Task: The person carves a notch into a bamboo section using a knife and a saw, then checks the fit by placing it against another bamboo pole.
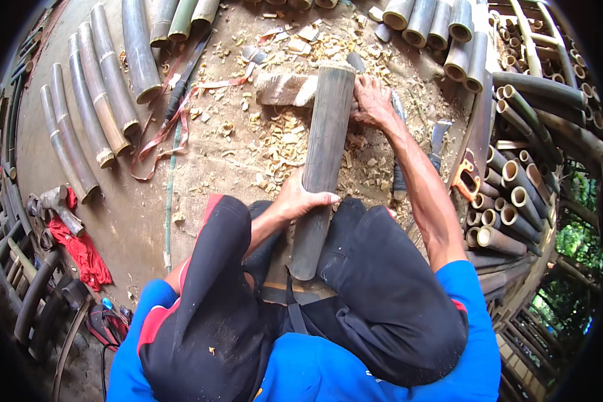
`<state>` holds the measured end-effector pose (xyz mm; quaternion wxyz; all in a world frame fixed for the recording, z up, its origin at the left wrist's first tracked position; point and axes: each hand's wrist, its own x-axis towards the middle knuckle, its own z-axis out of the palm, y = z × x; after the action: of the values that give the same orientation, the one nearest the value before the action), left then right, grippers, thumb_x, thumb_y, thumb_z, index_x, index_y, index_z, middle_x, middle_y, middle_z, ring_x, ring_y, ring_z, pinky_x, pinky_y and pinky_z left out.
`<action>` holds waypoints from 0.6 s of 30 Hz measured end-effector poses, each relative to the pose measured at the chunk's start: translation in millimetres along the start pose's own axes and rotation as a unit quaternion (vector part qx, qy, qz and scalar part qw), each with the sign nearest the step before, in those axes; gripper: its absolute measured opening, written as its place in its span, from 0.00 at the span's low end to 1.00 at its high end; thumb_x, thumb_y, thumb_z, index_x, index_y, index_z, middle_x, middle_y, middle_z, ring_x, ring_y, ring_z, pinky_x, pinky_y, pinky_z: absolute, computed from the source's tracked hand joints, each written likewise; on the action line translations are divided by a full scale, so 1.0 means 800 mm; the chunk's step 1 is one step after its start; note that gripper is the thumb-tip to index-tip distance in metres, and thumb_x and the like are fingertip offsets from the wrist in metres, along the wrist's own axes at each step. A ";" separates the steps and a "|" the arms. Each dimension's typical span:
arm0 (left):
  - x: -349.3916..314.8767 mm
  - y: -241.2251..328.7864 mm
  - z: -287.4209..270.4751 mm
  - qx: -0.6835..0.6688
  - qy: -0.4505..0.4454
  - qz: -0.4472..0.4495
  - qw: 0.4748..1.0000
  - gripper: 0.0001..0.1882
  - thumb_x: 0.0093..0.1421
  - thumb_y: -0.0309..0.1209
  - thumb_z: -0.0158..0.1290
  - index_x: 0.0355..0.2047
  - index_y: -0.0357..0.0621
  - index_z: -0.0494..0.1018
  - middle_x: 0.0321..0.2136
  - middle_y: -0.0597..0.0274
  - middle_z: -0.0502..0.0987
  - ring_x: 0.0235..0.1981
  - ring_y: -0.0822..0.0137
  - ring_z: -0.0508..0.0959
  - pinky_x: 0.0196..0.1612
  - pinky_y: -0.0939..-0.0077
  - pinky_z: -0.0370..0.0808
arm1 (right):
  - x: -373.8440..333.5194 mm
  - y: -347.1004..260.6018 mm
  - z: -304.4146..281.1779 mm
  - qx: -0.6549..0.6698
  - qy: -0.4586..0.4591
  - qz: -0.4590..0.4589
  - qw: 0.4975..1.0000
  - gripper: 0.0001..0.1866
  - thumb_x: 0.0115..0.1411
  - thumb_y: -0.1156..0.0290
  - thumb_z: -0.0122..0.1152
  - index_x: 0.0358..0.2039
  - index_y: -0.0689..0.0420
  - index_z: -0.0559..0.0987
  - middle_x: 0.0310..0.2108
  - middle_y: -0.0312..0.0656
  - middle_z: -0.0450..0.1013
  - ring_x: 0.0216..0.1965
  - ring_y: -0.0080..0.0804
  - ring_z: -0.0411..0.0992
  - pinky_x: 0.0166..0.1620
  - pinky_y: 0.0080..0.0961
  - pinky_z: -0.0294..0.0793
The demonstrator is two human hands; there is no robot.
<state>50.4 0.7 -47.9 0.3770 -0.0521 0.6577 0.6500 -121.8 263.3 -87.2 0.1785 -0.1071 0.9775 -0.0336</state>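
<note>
A thick grey-brown bamboo section [325, 134] slants between my knees, its far end over a rough wooden block [285, 90]. My left hand [303, 199] is closed around its lower half, thumb across the top. My right hand [374, 100] is beside the far end with its fingers curled; what they grip is hidden. A small dark piece [356, 62] shows just beyond those fingers. Right of the bamboo lies a tool with a dark wrapped handle [399, 177], partly covered by my right forearm. A short-bladed knife [439, 137] lies farther right.
Pale wood chips [288, 151] litter the ground. Bamboo lengths [94, 94] lie at left, more [442, 27] at far right. An orange-handled saw [467, 175] is by stacked bamboo [516, 208]. A long dark-handled blade [174, 100], red ribbon [157, 144] and hammer-like tool [60, 208] lie left.
</note>
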 end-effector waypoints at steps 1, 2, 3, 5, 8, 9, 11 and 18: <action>-0.004 -0.003 -0.005 -0.060 -0.026 -0.011 0.998 0.46 0.48 0.50 0.74 0.61 0.36 0.71 0.50 0.53 0.80 0.51 0.61 0.79 0.57 0.65 0.75 | -0.003 -0.005 0.000 -0.007 0.004 -0.005 1.000 0.58 0.44 0.59 0.82 0.72 0.51 0.58 0.67 0.50 0.60 0.67 0.60 0.59 0.59 0.73 0.62; 0.006 -0.004 -0.021 -0.101 -0.063 -0.041 0.992 0.44 0.50 0.49 0.72 0.62 0.39 0.70 0.52 0.56 0.79 0.53 0.62 0.78 0.60 0.64 0.72 | 0.005 -0.007 -0.004 -0.034 0.039 -0.012 0.999 0.56 0.45 0.60 0.81 0.72 0.50 0.58 0.68 0.51 0.59 0.68 0.60 0.57 0.60 0.73 0.61; 0.012 -0.004 -0.030 -0.148 -0.105 -0.081 0.980 0.42 0.53 0.48 0.70 0.63 0.42 0.69 0.53 0.58 0.78 0.55 0.63 0.76 0.62 0.62 0.69 | -0.004 -0.006 0.004 -0.059 0.060 -0.015 0.996 0.55 0.46 0.61 0.80 0.72 0.50 0.58 0.68 0.52 0.57 0.69 0.60 0.56 0.60 0.73 0.61; 0.020 -0.023 -0.054 -0.195 -0.115 -0.109 0.968 0.40 0.56 0.47 0.66 0.65 0.45 0.68 0.56 0.59 0.76 0.60 0.64 0.72 0.66 0.57 0.63 | -0.014 -0.030 -0.009 -0.066 0.103 -0.051 0.991 0.51 0.49 0.62 0.77 0.71 0.51 0.59 0.69 0.56 0.56 0.69 0.59 0.57 0.60 0.73 0.61; 0.032 -0.021 -0.050 -0.218 -0.131 -0.088 0.963 0.43 0.54 0.46 0.68 0.67 0.46 0.66 0.61 0.59 0.72 0.64 0.63 0.68 0.65 0.53 0.63 | -0.053 -0.054 -0.002 0.009 0.242 -0.003 0.970 0.46 0.53 0.64 0.73 0.69 0.53 0.59 0.69 0.57 0.54 0.69 0.57 0.56 0.60 0.72 0.60; 0.034 -0.019 -0.043 -0.242 -0.139 -0.078 0.957 0.41 0.54 0.44 0.69 0.65 0.45 0.68 0.58 0.58 0.75 0.61 0.63 0.71 0.63 0.57 0.67 | -0.067 -0.058 -0.004 0.096 0.220 0.056 0.969 0.38 0.57 0.63 0.70 0.65 0.57 0.64 0.65 0.58 0.60 0.63 0.52 0.63 0.58 0.62 0.67; 0.026 -0.014 -0.039 -0.212 -0.095 -0.055 0.971 0.37 0.53 0.43 0.70 0.62 0.44 0.73 0.52 0.59 0.79 0.55 0.64 0.76 0.58 0.60 0.71 | -0.104 -0.090 0.004 0.327 0.231 0.095 0.911 0.30 0.62 0.61 0.68 0.62 0.56 0.70 0.56 0.53 0.72 0.54 0.43 0.74 0.52 0.44 0.77; 0.012 0.003 -0.026 -0.135 -0.072 -0.053 0.987 0.38 0.52 0.47 0.72 0.62 0.52 0.75 0.54 0.65 0.78 0.56 0.68 0.76 0.57 0.56 0.70 | -0.194 -0.124 0.029 0.702 -0.057 0.116 0.700 0.31 0.67 0.49 0.67 0.61 0.57 0.75 0.56 0.39 0.75 0.57 0.29 0.73 0.56 0.36 0.77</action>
<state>33.4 -13.8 -54.1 0.4468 -0.0910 0.5314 0.7139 47.8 200.0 -45.4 0.2601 0.1622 0.6630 -0.6830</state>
